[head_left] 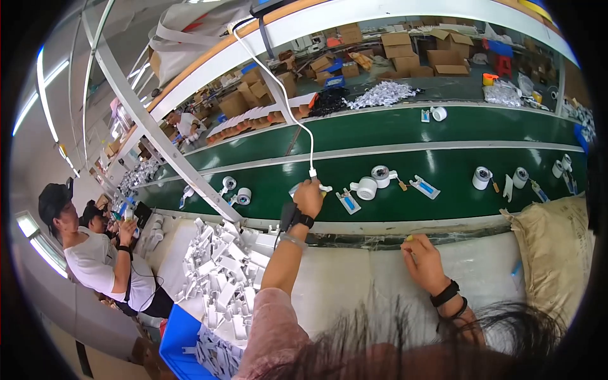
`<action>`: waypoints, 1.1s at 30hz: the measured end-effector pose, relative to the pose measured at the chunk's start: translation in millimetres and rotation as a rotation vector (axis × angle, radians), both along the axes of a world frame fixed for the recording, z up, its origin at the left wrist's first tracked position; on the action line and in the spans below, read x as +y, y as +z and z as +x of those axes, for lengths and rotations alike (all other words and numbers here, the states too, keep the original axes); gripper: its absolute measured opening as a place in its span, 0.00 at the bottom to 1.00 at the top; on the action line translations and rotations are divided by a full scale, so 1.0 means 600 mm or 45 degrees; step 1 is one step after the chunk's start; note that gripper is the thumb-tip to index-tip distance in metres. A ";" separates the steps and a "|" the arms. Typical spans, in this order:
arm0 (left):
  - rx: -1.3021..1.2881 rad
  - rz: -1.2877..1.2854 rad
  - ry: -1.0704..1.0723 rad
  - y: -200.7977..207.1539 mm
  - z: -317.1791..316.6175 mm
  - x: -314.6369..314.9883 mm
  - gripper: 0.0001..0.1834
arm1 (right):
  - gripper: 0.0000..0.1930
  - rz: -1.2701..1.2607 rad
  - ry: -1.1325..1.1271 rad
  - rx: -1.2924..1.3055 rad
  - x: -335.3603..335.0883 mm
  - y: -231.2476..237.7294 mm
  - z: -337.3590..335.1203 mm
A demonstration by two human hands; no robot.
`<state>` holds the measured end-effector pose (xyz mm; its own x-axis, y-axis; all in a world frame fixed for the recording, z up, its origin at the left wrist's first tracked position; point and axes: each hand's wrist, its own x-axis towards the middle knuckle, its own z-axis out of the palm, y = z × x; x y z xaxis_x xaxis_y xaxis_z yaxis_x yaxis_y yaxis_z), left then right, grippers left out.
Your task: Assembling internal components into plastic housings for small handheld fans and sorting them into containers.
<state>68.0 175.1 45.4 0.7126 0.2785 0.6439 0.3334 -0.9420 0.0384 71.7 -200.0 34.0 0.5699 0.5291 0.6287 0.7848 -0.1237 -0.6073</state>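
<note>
My left hand (308, 196) reaches out over the green conveyor belt (443, 171) and is closed on a small white part (323, 188), right below the plug of a hanging white cable (297, 120). My right hand (423, 259) rests on the white work surface (354, 278) near the belt's edge, fingers curled around a small yellow item (410, 238). On the belt just past my left hand lie a white tape roll (367, 188), another roll (381, 173) and blue-and-white packets (348, 201).
A heap of white plastic parts (218, 272) lies to my left, spilling into a blue bin (180, 342). A tan sack (554, 247) sits at my right. More rolls (481, 178) ride the belt. A person in a white shirt (95, 253) works at far left. Cardboard boxes (399, 47) stand beyond.
</note>
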 end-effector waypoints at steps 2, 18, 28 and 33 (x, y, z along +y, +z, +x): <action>-0.185 -0.335 -0.060 0.030 -0.019 -0.036 0.14 | 0.08 -0.017 -0.012 -0.004 -0.007 -0.003 -0.003; -0.395 -2.582 -0.876 0.018 -0.106 -0.345 0.18 | 0.15 -0.084 0.617 0.817 -0.011 -0.013 0.016; -0.369 -2.065 -0.949 -0.022 -0.104 -0.376 0.19 | 0.08 -0.080 0.591 0.784 -0.018 -0.016 0.013; -0.260 -2.527 -0.924 -0.021 -0.102 -0.370 0.21 | 0.09 -0.217 0.140 0.129 -0.037 -0.014 0.009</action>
